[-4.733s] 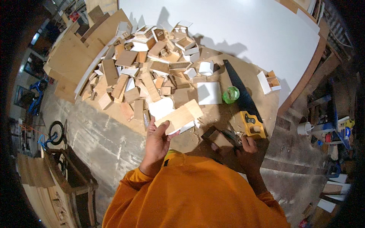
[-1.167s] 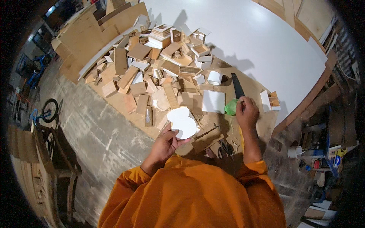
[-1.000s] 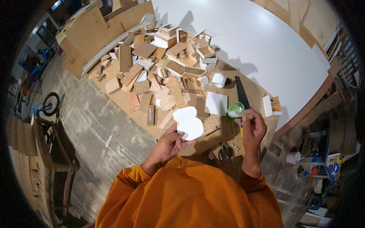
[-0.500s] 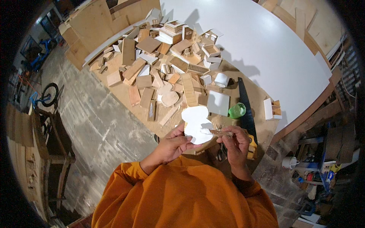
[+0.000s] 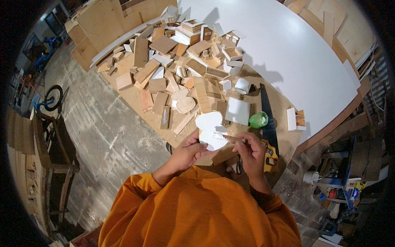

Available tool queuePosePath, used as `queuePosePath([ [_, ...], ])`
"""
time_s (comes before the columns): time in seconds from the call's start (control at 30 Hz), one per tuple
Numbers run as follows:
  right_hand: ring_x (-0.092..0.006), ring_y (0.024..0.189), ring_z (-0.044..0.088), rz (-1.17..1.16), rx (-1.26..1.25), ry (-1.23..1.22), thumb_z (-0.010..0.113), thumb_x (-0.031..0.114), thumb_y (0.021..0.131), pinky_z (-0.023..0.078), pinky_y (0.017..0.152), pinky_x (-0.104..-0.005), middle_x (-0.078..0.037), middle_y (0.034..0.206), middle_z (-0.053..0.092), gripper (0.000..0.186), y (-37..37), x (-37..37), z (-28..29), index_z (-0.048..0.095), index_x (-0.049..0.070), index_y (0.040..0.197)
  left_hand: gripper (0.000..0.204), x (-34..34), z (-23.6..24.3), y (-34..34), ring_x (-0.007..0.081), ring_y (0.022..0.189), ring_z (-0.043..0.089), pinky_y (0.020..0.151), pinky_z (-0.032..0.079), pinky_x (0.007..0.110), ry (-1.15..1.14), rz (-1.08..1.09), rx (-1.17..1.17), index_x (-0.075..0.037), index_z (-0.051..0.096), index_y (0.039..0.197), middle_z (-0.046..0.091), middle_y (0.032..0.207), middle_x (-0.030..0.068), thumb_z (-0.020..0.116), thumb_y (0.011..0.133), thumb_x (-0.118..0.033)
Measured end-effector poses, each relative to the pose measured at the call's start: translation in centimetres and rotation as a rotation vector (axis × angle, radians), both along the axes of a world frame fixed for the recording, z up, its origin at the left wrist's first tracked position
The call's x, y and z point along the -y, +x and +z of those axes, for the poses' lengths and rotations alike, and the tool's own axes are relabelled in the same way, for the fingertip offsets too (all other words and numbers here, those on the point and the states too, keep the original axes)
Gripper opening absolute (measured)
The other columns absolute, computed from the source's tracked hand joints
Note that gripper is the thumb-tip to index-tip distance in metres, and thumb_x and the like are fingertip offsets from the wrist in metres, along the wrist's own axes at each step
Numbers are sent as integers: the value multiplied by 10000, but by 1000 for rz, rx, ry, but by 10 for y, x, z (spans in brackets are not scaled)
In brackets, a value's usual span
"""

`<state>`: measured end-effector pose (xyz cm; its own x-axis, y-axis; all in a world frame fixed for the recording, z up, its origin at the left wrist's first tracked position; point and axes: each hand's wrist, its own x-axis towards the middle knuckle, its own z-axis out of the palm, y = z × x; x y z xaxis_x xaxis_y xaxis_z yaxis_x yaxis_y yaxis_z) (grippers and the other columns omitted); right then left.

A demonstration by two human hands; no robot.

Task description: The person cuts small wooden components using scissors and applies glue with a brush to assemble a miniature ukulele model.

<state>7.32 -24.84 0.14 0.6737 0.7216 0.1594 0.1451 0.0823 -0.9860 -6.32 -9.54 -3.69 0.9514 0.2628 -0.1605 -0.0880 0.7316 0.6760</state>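
A white-faced wooden board (image 5: 209, 122) with a rounded, lobed outline is held up over the table's near edge. My left hand (image 5: 187, 152) grips it by its lower left side, thumb on the face and fingers beneath. Pinched in my right hand (image 5: 252, 153) is a thin brown stick (image 5: 230, 138). Its white-coated tip touches the white face near the right side, where a greyish streak or shadow shows. Whether the stick ends in bristles I cannot tell. A similar bare wooden lobed piece (image 5: 185, 104) lies on the table beyond.
Wood offcuts (image 5: 157, 85) are heaped across the brown tabletop (image 5: 142, 117). On the right lie a green container (image 5: 258, 120), a yellow-handled handsaw (image 5: 269, 123), a white roll (image 5: 242, 86) and a small white box (image 5: 295, 119). A large white panel (image 5: 304, 61) extends behind.
My right hand has moved the stick's tip slightly left and up across the white face. The board has shifted a little up and left, still in my left hand.
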Motion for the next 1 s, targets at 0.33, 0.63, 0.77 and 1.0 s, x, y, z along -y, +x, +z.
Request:
queuePosePath([
  [0.33, -150, 676, 592, -554, 494, -300, 593, 92, 857, 467, 608, -276, -70, 815, 639, 154, 86, 43, -27, 621, -2, 976, 391, -12, -72, -4, 130, 954, 570, 808, 472, 259, 317, 102, -252, -20, 498, 1257, 612, 1049, 41, 545, 869, -37],
  [0.63, -355, 842, 609, -377, 797, -738, 631, 142, 781, 483, 732, -445, -148, 911, 639, 176, 129, 25, -43, 659, 62, 936, 224, -29, -59, -13, 159, 667, 643, 631, 488, 281, 1181, 36, -578, -11, 687, 943, 683, 776, 123, 679, 794, -179],
  [0.77, -373, 827, 592, -323, 861, -894, 602, 128, 789, 471, 723, -468, -159, 873, 608, 154, 130, 7, -51, 654, 47, 910, 222, -30, -58, -21, 181, 631, 647, 601, 489, 288, 1204, 78, -555, -30, 699, 917, 677, 753, 135, 690, 783, -207],
  [1.0, -387, 774, 579, -345, 894, -785, 572, 102, 774, 459, 663, -491, -183, 801, 568, 87, 138, 2, -66, 580, 19, 800, 217, -22, -37, -20, 224, 609, 639, 586, 492, 306, 1293, 132, -625, -29, 695, 854, 667, 737, 137, 684, 795, -238],
])
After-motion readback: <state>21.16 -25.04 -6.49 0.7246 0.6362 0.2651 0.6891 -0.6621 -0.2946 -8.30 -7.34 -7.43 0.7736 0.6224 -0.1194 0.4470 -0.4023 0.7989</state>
